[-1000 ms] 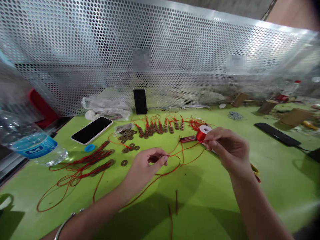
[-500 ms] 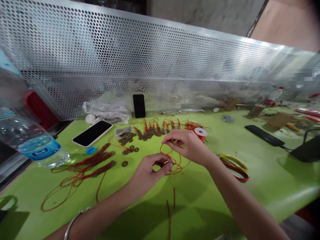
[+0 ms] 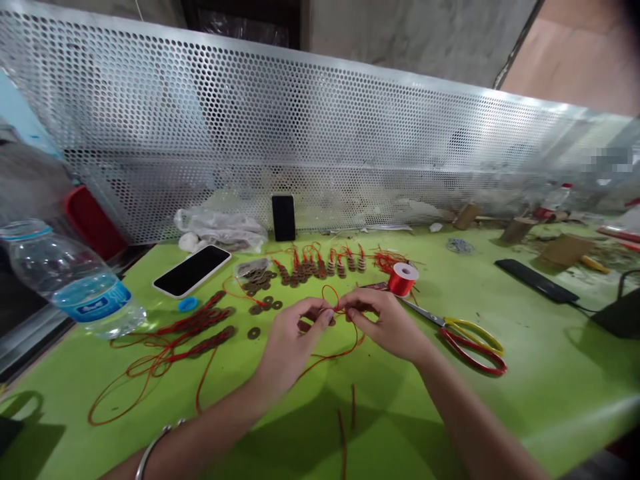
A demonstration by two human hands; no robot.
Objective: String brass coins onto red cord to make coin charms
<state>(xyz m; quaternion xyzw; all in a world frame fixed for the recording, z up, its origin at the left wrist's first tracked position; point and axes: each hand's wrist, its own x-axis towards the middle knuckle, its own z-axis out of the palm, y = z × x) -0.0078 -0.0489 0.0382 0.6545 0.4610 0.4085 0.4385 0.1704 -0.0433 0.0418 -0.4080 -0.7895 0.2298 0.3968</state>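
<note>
Above the green table, my left hand [image 3: 295,337] and my right hand [image 3: 383,320] meet closely, each pinching a thin red cord [image 3: 334,356]. A small loop of the cord rises between the fingertips, and its tail trails down onto the table. My fingers partly hide something dark at the pinch. Beyond the hands stands a row of coins strung on red cord [image 3: 310,269]. Loose round coins with holes [image 3: 254,333] lie left of my left hand, near longer coin strings [image 3: 200,327]. Scissors with red and yellow handles [image 3: 470,340] lie open right of my right hand.
A spool of red thread [image 3: 401,280] stands behind my right hand. At the left are a water bottle [image 3: 90,293], a blue cap [image 3: 188,305] and a phone [image 3: 193,270]. Another phone [image 3: 283,218] leans on the perforated metal screen [image 3: 350,133]. Cut cord pieces [image 3: 343,443] lie in front.
My right hand has come down and in beside my left fingertips. The cord loop now stands up between both hands. The view has shifted slightly, showing more of the scissors and spool.
</note>
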